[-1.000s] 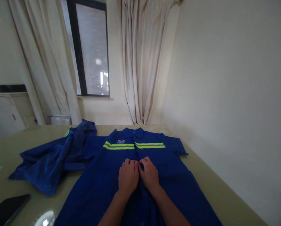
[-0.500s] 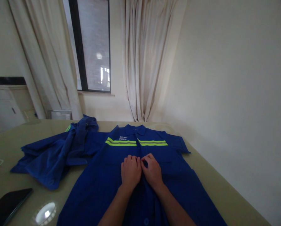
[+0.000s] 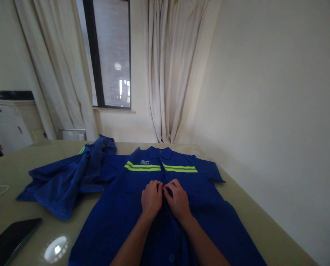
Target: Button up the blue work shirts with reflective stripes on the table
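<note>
A blue short-sleeved work shirt [image 3: 209, 214] lies spread face up, its collar at the far end. Yellow-green reflective strips cross its chest, and a pale logo sits above the left strip. My left hand [image 3: 152, 197] is closed on the front placket just below the strips, fingers curled down into the cloth. Beside it my right hand [image 3: 177, 197] pinches the same placket with thumb and forefinger. The fingertips nearly meet; any button between them is hidden. Lower on the placket a button [image 3: 171, 257] shows.
A second blue garment [image 3: 68, 181] lies crumpled left of the shirt. A dark tablet-like device [image 3: 12, 238] and a white cable [image 3: 0, 191] rest on the left of the glossy table [image 3: 253, 207]. A wall [image 3: 278, 111] borders the table on the right.
Both hands have stayed at the placket, shifting only slightly, with the left fingers a little further left. The view has moved slightly; the shirt lies as before.
</note>
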`<state>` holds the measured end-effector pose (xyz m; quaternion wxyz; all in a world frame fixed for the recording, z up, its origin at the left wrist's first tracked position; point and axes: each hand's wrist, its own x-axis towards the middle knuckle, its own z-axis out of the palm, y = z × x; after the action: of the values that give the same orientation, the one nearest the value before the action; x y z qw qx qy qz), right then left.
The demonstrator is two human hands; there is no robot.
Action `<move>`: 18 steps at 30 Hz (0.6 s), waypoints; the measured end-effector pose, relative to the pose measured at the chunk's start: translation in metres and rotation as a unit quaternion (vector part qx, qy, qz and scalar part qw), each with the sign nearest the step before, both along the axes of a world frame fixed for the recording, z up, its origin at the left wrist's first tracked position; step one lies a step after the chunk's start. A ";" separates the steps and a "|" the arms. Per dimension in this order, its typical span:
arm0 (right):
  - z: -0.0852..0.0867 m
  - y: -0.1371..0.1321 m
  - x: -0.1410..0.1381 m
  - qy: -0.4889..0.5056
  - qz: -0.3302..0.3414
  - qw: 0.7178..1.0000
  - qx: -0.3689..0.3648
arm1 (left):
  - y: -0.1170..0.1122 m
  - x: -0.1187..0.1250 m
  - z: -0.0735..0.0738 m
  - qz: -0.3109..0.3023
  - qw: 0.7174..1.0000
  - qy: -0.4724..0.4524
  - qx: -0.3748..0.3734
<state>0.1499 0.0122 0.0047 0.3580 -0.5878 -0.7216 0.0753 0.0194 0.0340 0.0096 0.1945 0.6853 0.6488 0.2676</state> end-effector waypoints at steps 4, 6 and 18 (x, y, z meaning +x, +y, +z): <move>0.001 0.000 -0.001 0.032 0.000 0.999 -0.014 | 0.000 0.000 -0.002 -0.014 1.000 -0.021 0.015; 0.002 0.000 0.000 0.044 -0.014 0.999 -0.024 | 0.000 0.000 -0.002 -0.027 0.999 -0.028 0.025; -0.002 0.013 0.013 0.066 -0.103 0.992 -0.043 | -0.023 0.007 -0.012 -0.149 0.973 0.156 0.080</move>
<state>0.1629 0.0252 0.0023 0.3851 -0.6676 -0.6281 0.1071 0.0267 0.0112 -0.0023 0.0732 0.8208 0.5383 0.1765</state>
